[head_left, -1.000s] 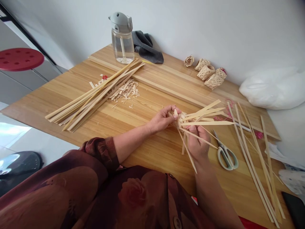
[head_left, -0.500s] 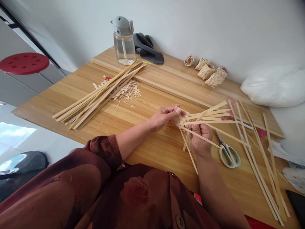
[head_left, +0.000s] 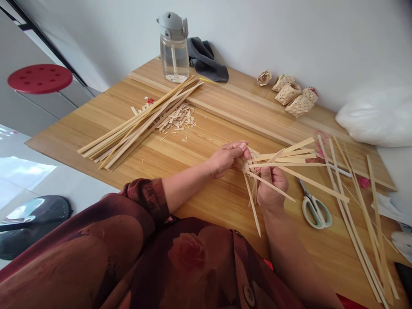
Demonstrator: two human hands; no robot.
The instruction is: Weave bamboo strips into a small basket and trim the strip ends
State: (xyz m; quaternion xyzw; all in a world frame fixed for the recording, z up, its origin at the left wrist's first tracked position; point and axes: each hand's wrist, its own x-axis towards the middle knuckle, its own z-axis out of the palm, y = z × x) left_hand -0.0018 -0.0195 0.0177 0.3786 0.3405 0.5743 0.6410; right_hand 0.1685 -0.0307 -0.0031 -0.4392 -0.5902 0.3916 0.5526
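Wooden counter (head_left: 209, 128) against a white wall, seen from above. At center sat a half-woven bamboo piece (head_left: 249, 159), pale strips fanning right & down from it. L hand (head_left: 225, 159) gripped it from the left, fingers curled over the weave in a narrow hold. R hand (head_left: 271, 186) held it from below, closed around the strips; exact finger contact hidden.

All else by that piece: to its left, a bundle of long bamboo strips (head_left: 138, 128) w/ bamboo shavings (head_left: 176, 119) just beside. Up-left, a clear water bottle (head_left: 174, 56) next to a gray cloth (head_left: 206, 64). Up-right, small woven baskets (head_left: 291, 96). To its right, scissors w/ pale handles (head_left: 316, 213), then loose bamboo strips (head_left: 357, 223). Farther right, a white plastic bag (head_left: 375, 118). Well off left, beyond the counter, a red stool (head_left: 40, 78).
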